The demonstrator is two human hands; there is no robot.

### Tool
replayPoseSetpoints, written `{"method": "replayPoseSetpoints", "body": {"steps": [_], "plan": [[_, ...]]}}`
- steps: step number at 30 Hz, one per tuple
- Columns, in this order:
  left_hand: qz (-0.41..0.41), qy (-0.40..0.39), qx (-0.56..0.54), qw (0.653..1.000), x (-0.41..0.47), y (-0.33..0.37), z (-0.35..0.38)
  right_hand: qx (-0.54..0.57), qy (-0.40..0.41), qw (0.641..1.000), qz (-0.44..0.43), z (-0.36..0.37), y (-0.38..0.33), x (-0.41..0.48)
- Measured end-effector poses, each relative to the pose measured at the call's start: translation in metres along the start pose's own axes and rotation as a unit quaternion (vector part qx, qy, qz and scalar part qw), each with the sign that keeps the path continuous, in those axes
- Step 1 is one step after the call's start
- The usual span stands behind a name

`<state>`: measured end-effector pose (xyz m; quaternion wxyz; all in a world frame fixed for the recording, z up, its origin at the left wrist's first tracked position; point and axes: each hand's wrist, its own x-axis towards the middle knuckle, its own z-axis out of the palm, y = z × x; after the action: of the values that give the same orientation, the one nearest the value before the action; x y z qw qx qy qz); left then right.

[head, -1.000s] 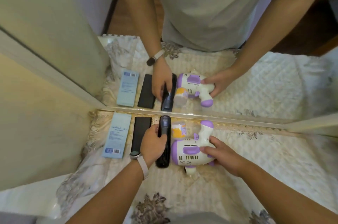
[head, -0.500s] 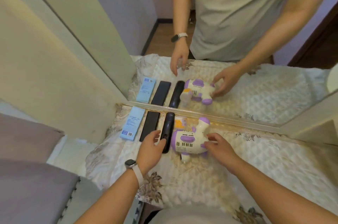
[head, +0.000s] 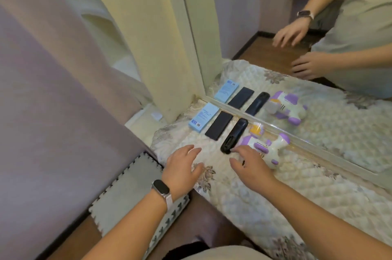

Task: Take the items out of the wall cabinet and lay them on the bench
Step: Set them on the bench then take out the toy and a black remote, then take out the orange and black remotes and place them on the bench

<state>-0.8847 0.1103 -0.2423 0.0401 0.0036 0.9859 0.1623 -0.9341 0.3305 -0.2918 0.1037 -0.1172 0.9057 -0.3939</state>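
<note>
Both hands, left hand point(head: 184, 167) and right hand point(head: 250, 167), hover empty, fingers spread; black remote point(head: 234, 135) lies lengthwise toward the mirror point(head: 318, 98).

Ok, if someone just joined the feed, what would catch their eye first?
Probably the purple-and-white toy lying on the quilted bench cover against the mirror. Left of it lie a black remote, a flat black slab and a blue box. Both hands, left hand and right hand, hover open, holding nothing.

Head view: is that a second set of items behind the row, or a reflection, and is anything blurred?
Head view: a reflection; the mirror doubles the blue box, black remote and purple toy. Both hands, left and right, are slightly motion-blurred; wide-angle lens bends the edges; lighting soft, no glare.
</note>
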Motion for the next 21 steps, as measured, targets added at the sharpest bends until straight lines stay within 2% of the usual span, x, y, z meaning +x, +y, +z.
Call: {"method": "replayPoseSetpoints", "body": {"steps": [5, 11, 21], "plan": [[-0.023, 0.055, 0.050, 0.997, -0.059, -0.042, -0.013, -0.117, -0.035, 0.981, -0.150, 0.032, -0.054, -0.012], [-0.057, 0.118, 0.080, 0.988, -0.143, -0.107, -0.035, -0.229, -0.060, 0.927, -0.292, 0.091, -0.136, -0.043], [-0.170, 0.204, 0.115, 0.957, -0.361, -0.258, -0.077, -0.251, -0.118, 0.841, -0.465, 0.260, -0.313, -0.141]]}}
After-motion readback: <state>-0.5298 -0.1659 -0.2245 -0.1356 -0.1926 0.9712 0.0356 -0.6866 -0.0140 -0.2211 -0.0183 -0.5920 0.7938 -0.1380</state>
